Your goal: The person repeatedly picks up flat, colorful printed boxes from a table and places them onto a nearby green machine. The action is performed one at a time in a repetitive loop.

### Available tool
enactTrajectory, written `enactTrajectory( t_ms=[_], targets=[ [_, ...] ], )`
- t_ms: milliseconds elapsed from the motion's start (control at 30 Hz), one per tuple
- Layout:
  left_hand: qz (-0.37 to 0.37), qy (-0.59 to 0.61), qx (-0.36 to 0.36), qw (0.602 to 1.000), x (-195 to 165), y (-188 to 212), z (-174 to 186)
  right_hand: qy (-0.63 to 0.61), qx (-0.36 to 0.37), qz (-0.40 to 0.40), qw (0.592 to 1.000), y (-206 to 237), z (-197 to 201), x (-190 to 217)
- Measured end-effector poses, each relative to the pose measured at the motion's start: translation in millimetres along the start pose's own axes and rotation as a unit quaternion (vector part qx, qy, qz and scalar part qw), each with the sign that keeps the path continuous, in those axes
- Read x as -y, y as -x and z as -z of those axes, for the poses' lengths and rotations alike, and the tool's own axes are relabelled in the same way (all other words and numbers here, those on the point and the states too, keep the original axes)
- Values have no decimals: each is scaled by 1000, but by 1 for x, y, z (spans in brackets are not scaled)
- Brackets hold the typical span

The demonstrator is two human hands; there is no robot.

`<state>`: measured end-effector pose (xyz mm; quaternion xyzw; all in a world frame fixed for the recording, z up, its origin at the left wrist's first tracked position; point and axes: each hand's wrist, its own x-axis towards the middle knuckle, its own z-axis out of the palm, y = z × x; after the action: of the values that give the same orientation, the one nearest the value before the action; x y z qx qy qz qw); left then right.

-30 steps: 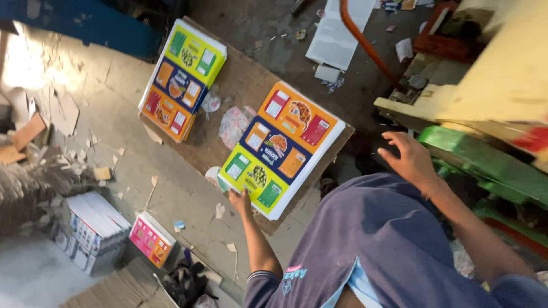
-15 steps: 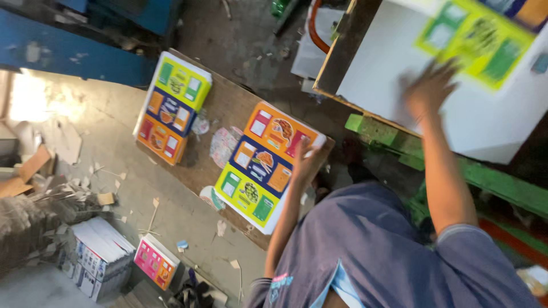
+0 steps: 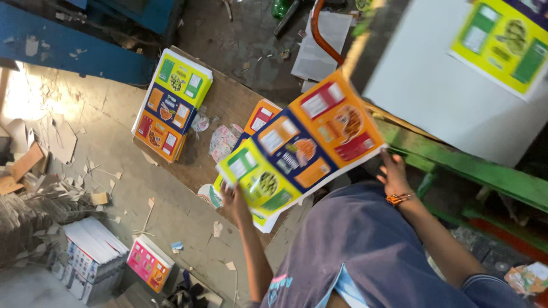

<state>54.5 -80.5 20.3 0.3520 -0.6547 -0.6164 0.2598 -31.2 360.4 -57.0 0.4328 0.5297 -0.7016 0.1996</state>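
Observation:
A printed sheet (image 3: 299,148) with yellow, blue and orange panels is held tilted in the air by both hands. My left hand (image 3: 231,197) grips its yellow near corner. My right hand (image 3: 394,174) holds the edge by the orange end. Under the sheet lies a stack of the same sheets (image 3: 260,117) on a wooden board (image 3: 228,97), mostly hidden. A second stack of such sheets (image 3: 174,102) rests at the board's far left end.
A large white pile (image 3: 428,85) topped by a printed sheet (image 3: 505,40) sits upper right on a green frame (image 3: 456,165). Bundled stacks (image 3: 91,256) and a pink stack (image 3: 148,262) stand on the littered floor. A blue machine (image 3: 74,45) runs along the top left.
My right hand has come down from the white pile at upper right. A printed sheet is now held by both hands above the stack on the board.

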Motion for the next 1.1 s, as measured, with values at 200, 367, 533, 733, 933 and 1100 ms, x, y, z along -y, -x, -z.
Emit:
enactTrajectory(
  t_ms=[200,367,533,733,933,1100],
  targets=[
    [-71,47,-113,990,1,13,63,68,240,268,931,-8,-101,26],
    [-32,-16,-183,982,11,-6,57,314,126,478,810,-16,-178,47],
    [13,-251,-214,944,18,-13,45,482,73,597,637,-19,-197,34],
    [-59,-375,-160,911,36,-6,47,532,43,561,633,-18,-203,18],
    [13,-483,-109,869,55,-12,48,537,21,581,610,-26,-211,15],
    [11,-426,-131,895,59,-20,47,512,32,600,614,-31,-220,4]
  ],
)
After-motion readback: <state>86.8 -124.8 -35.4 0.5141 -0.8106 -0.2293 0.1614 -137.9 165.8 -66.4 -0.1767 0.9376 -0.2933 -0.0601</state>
